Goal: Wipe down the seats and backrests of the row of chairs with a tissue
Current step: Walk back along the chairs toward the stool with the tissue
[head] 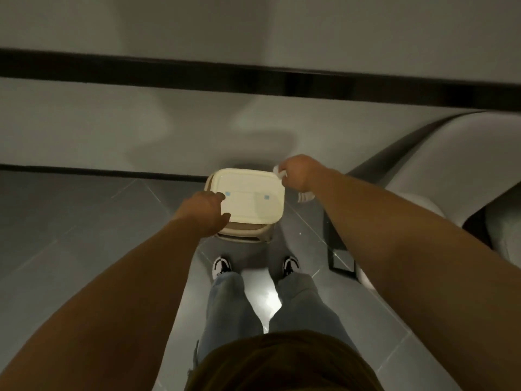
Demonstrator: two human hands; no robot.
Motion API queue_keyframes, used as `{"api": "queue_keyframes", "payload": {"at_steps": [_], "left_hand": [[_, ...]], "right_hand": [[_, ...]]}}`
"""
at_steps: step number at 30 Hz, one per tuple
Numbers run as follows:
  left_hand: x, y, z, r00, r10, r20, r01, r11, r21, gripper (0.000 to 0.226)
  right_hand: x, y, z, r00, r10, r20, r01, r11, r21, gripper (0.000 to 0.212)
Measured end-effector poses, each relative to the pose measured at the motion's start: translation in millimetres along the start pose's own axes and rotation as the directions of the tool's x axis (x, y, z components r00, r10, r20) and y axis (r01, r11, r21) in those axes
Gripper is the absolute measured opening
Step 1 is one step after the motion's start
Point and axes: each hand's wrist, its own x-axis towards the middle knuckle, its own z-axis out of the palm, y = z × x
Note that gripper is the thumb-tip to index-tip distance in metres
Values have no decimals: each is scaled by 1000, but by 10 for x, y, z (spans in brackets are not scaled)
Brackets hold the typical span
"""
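Right hand point(297, 173) pinches a crumpled tissue point(279, 171), probably soft and light; left hand point(207, 213), fingers spread, presses the cream bin lid point(249, 194)

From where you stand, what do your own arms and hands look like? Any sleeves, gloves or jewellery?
Both arms are bare from upper arm to fingertips, with no sleeve in view. The left hand and right hand wear no gloves; no watch, ring or bracelet shows.

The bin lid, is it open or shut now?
Shut: the cream lid lies flat over the bin, left hand at its edge.
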Motion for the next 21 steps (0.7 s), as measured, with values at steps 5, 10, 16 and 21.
{"api": "queue_keyframes", "payload": {"at_steps": [5, 10, 16, 21], "left_hand": [[357, -502, -59, 998, 61, 14, -62, 998, 28, 55], [592, -856, 25, 999, 35, 36, -37, 998, 57, 53], [794, -835, -5, 995, 90, 46, -93, 994, 63, 59], [828, -744, -124, 994, 100, 50, -103, 994, 44, 58]], "right_hand": [[608, -90, -180, 988, 108, -108, -95, 989, 114, 47], [1031, -258, 253, 996, 68, 52, -65, 996, -54, 81], [1158, -442, 946, 943, 90, 319, -102, 995, 21, 83], [1083, -452, 828, 948, 107, 299, -111, 994, -2, 72]]}}
